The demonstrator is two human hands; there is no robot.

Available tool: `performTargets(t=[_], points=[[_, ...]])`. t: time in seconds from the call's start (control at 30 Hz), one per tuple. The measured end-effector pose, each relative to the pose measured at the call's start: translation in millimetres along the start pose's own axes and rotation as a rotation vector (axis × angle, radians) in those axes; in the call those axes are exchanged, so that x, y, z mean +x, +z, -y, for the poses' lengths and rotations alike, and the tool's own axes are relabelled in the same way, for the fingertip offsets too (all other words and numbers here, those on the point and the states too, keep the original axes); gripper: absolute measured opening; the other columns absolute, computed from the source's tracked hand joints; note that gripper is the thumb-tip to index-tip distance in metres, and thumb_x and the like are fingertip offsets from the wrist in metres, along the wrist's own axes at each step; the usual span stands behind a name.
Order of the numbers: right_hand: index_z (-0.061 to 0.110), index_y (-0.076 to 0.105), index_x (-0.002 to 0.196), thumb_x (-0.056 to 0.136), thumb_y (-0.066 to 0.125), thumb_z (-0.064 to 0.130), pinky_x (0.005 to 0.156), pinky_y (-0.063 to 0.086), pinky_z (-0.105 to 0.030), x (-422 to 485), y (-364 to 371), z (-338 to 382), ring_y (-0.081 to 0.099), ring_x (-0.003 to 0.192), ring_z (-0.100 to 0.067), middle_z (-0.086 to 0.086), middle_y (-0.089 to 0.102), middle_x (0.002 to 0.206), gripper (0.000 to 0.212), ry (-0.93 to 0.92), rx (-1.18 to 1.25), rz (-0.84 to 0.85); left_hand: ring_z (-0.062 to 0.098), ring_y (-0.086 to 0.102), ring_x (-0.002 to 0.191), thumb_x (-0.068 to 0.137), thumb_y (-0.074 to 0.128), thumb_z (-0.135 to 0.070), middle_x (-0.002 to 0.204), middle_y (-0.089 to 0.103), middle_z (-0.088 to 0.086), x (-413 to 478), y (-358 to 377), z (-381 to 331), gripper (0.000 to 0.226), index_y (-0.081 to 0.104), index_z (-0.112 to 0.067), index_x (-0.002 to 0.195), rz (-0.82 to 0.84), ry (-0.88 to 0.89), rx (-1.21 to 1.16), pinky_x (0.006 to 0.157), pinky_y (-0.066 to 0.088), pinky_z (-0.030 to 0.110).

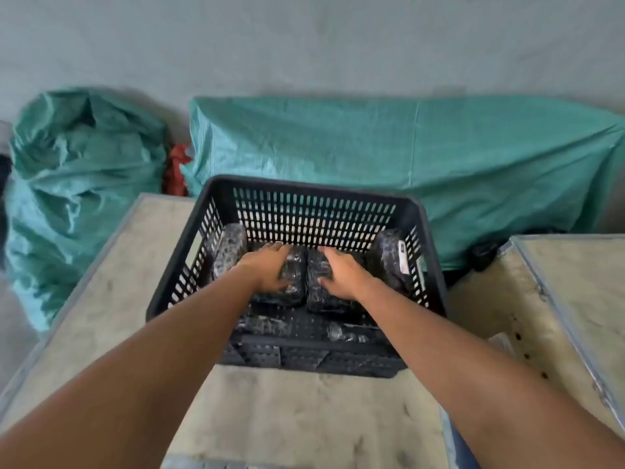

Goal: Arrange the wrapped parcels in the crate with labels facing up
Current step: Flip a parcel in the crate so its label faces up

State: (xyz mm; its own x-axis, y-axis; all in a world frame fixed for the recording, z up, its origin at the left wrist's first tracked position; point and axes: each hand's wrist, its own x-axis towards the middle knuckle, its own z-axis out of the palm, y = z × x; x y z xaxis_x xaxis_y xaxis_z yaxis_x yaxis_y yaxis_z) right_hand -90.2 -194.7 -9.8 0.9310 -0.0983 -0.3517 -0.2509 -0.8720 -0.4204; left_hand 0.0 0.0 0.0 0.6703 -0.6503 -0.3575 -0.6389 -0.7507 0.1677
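A black slotted plastic crate [304, 194] stands on a pale table. Inside lie several parcels wrapped in dark, shiny film. My left hand [267, 267] grips the middle-left parcel [294, 286], fingers over its top and thumb on its near side. My right hand [341, 272] holds the middle-right parcel [318, 296] the same way. Against the crate's left wall leans another parcel [231, 247]. A further parcel [389, 255] leans on the right wall, with a white label [403, 257] showing on its right side. No labels show on the two middle parcels.
The table [297, 414] has a metal-edged rim. A second similar table [575, 286] stands to the right, across a narrow gap. Green woven sacks [406, 154] lie behind the crate, and another sack [77, 184] sits at left, below a grey wall.
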Motion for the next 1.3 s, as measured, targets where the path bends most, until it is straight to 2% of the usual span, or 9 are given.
performTargets(t=[0.2,0.5,0.67,0.83,0.93,1.0,1.1,1.17,1.3], points=[[0.042,-0.008,0.160,0.070,0.093,0.032,0.120,0.010,-0.067,21,31,-32,-0.018,0.150,-0.049,-0.017,-0.026,0.165,0.135,0.211,-0.114,0.314,0.036,-0.007,0.156,0.082,0.079,-0.046,0.170,-0.013,0.008,26,39,4,0.120,-0.008,-0.028,0.161,0.286,-0.036,0.026,0.119,0.014,0.065],[0.039,-0.020,0.157,0.066,0.094,0.031,0.120,0.007,-0.063,24,47,-58,-0.024,0.148,-0.048,-0.024,-0.035,0.159,0.146,0.075,-0.462,0.297,0.038,-0.016,0.154,0.084,0.075,-0.052,0.168,-0.021,0.004,42,59,17,0.112,-0.003,-0.035,0.161,0.368,0.055,0.026,0.122,0.014,0.063],[0.042,-0.013,0.158,0.076,0.082,-0.004,0.116,0.030,-0.062,32,50,-54,-0.012,0.148,-0.055,-0.026,-0.025,0.161,0.133,0.077,-0.404,0.228,0.038,-0.018,0.153,0.082,0.076,-0.050,0.167,-0.022,0.003,42,63,15,0.113,-0.004,-0.034,0.161,0.360,0.047,-0.009,0.121,0.012,0.065],[0.039,0.011,0.161,0.075,0.087,0.007,0.120,0.025,-0.060,30,28,-46,-0.002,0.151,-0.051,-0.023,0.001,0.168,0.119,0.087,-0.238,0.251,0.039,-0.017,0.153,0.083,0.077,-0.047,0.168,-0.018,0.003,41,64,14,0.114,-0.004,-0.030,0.161,0.335,0.021,-0.082,0.121,0.014,0.065],[0.039,0.033,0.156,0.074,0.089,0.013,0.113,0.042,-0.045,23,8,-40,0.044,0.142,-0.039,-0.016,0.032,0.162,0.103,0.032,-0.192,0.212,0.039,-0.012,0.154,0.084,0.077,-0.046,0.170,-0.013,0.004,40,59,11,0.117,-0.009,-0.026,0.161,0.299,0.001,-0.135,0.123,0.014,0.060],[0.036,0.047,0.150,0.074,0.089,0.015,0.096,0.055,-0.035,18,-3,-38,0.072,0.101,-0.021,-0.011,0.057,0.146,0.089,-0.052,-0.153,0.160,0.040,-0.007,0.155,0.086,0.076,-0.044,0.170,-0.008,0.005,39,55,10,0.114,-0.007,-0.026,0.162,0.264,-0.003,-0.197,0.125,0.012,0.056],[0.037,0.057,0.143,0.076,0.085,0.022,0.065,0.050,-0.021,15,-21,-37,0.061,0.063,-0.002,0.001,0.072,0.122,0.074,-0.109,-0.069,0.047,0.039,0.001,0.156,0.087,0.075,-0.041,0.171,0.000,0.004,35,53,12,0.107,-0.001,-0.029,0.162,0.250,0.016,-0.283,0.125,0.013,0.055],[0.038,0.059,0.141,0.078,0.084,0.024,0.053,0.041,-0.015,10,-33,-35,0.051,0.052,0.001,0.006,0.073,0.114,0.069,-0.087,0.098,-0.040,0.036,0.020,0.154,0.087,0.076,-0.040,0.169,0.016,0.009,31,51,12,0.111,-0.005,-0.028,0.162,0.244,0.012,-0.353,0.124,0.021,0.050],[0.035,0.063,0.137,0.084,0.080,0.017,0.073,0.050,-0.021,3,-49,-42,0.057,0.057,0.015,0.007,0.067,0.133,0.058,-0.082,0.524,-0.090,0.032,0.040,0.146,0.088,0.072,-0.047,0.167,0.020,0.009,23,30,1,0.126,-0.039,-0.038,0.148,0.122,0.036,-0.611,0.121,0.028,0.040]])
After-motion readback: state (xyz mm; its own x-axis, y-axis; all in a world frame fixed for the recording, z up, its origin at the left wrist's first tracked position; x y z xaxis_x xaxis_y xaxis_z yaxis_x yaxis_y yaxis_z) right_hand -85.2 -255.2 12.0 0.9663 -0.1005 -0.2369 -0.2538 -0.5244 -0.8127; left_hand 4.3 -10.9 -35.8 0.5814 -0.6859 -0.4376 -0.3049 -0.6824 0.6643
